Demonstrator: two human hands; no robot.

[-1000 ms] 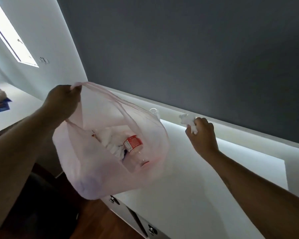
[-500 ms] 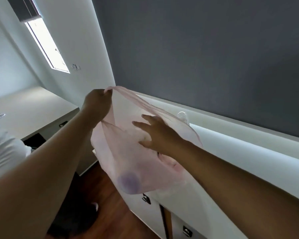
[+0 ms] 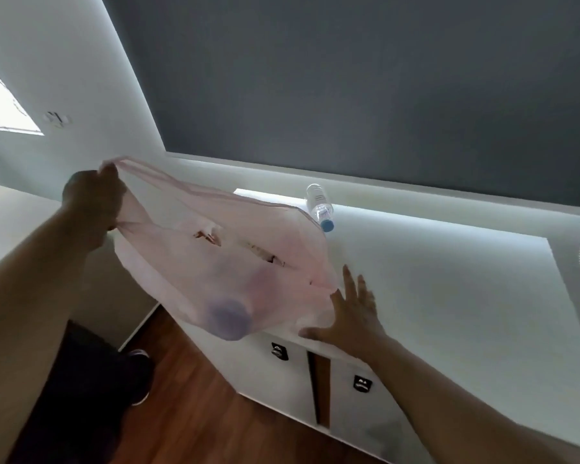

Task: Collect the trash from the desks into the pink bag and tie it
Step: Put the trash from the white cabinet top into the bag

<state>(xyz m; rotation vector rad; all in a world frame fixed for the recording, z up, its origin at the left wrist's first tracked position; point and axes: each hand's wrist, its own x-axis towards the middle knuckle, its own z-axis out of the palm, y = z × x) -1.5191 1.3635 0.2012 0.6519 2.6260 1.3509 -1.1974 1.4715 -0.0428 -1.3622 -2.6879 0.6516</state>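
Right grip (image 3: pixel 350 318) has dropped beside the pink bag (image 3: pixel 195 262), fingers spread; left grip (image 3: pixel 92 202) holds its handle (image 3: pixel 128 164).

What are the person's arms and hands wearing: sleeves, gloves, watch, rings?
Nothing visible. The left forearm and right forearm are bare to the frame's edge, no sleeves. The left hand and right hand are ungloved, no watch, ring or wristband showing.

Single head-worn wide-angle view, looking forward and down, close over white desk (image 3: pixel 449 296), facing grey wall (image 3: pixel 349 78)
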